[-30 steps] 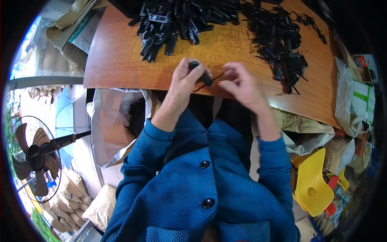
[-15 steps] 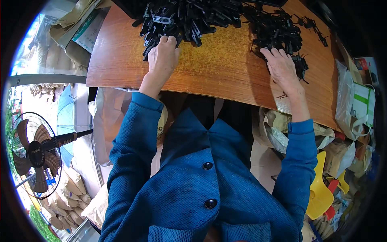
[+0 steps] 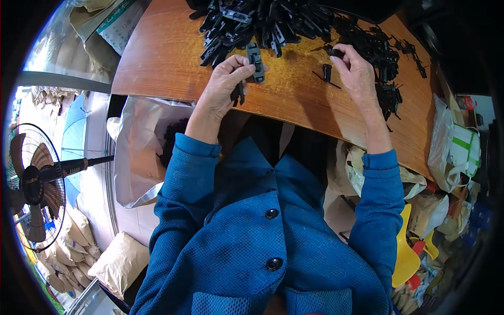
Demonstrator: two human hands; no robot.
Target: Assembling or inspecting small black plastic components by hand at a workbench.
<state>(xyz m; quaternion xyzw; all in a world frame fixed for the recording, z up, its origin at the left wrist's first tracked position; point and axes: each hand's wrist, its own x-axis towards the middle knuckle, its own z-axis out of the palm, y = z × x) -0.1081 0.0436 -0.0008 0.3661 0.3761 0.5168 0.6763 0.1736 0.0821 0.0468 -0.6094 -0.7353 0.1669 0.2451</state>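
Between the thumb and fingers of my left hand (image 3: pixel 223 86) is a long dark grey plastic part (image 3: pixel 255 63) with cut-outs, held upright over the table's near side. Another black piece (image 3: pixel 239 94) sticks out below the curled fingers of that hand. My right hand (image 3: pixel 358 76) pinches a small black plastic part (image 3: pixel 334 52), whose shape is partly hidden by the fingertips. Close to the right thumb, a small black part (image 3: pixel 327 72) with thin prongs lies loose on the wooden table (image 3: pixel 294 107). Beyond my left hand spreads a heap of long black plastic parts (image 3: pixel 247 26).
A second heap of small pronged black parts (image 3: pixel 379 50) lies at the right. Below the table's left edge hangs an open white bag (image 3: pixel 131 157) with dark contents. A fan (image 3: pixel 34 184) stands at far left. Bags and a yellow plastic object (image 3: pixel 404 252) are at right.
My left hand has come away from the long-part heap, now holding a grey plastic part. My right hand has left the small-part heap with a black part pinched; a loose part shows beside it.
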